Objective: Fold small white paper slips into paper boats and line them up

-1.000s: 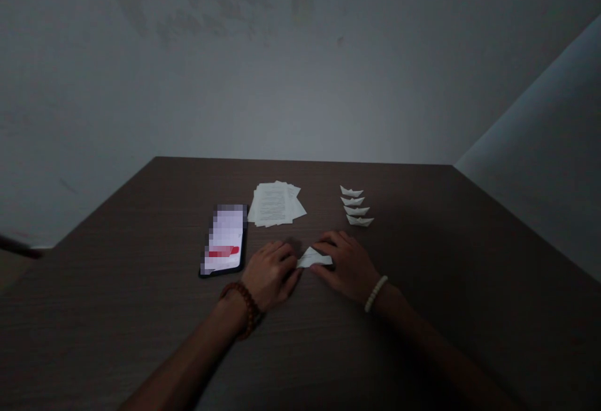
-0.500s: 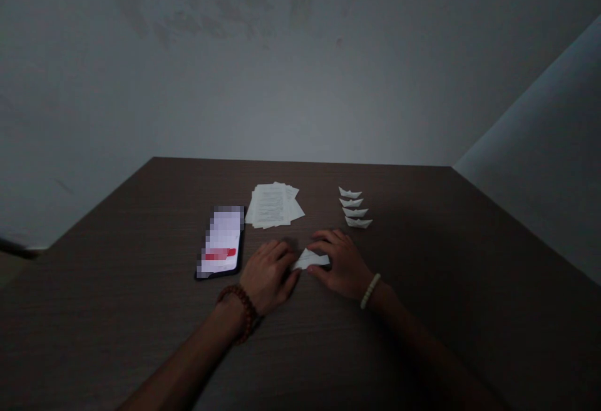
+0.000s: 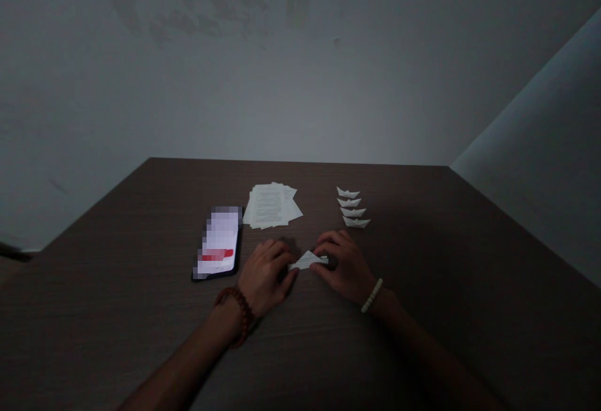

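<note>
Between my two hands is a small folded white paper (image 3: 307, 260) with a triangular peak and a flat strip along its lower edge. My left hand (image 3: 267, 273), with a brown bead bracelet at the wrist, pinches its left end. From the right, my right hand (image 3: 346, 265) grips the other end between thumb and fingers; a pale bead bracelet circles that wrist. The fingertips hide parts of both ends. Beyond my right hand, several folded paper boats (image 3: 355, 223) sit in a row.
A stack of printed paper sheets (image 3: 268, 206) lies fanned behind my left hand. Left of that hand rests a phone (image 3: 220, 242) with its screen lit. Everything lies on a dark wood-grain table (image 3: 300, 355), and a grey wall (image 3: 300, 98) rises behind its far edge.
Both hands keep to the folded paper. My right fingers have shifted slightly inward toward its peak, and the strip's right end looks narrower. The view has moved a little.
</note>
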The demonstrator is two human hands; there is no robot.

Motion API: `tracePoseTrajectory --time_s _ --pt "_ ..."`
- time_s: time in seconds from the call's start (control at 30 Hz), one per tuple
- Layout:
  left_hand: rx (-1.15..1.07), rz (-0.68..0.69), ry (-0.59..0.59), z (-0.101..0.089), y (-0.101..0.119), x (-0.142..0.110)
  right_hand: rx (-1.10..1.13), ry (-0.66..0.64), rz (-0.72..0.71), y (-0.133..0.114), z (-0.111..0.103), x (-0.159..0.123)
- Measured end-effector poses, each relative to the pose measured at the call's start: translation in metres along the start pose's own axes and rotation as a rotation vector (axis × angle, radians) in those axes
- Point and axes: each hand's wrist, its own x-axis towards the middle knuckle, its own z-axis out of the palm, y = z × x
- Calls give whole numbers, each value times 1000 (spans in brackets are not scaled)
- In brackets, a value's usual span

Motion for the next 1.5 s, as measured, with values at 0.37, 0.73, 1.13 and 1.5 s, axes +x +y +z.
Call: tracePoseTrajectory --time_s 0.37,0.73,1.13,1.5 --pt "50 111 28 1 -3 -2 -109 -78 -246 13 -2 -4" --pt "102 187 -6 -3 -3 -1 -110 -146 -272 8 -6 -5" --pt "-17 142 -19 -3 -9 -2 -106 -82 -221 2 4 -5" --pt "-78 16 -24 -5 -7 1 -50 -183 -250 -7 5 -5"
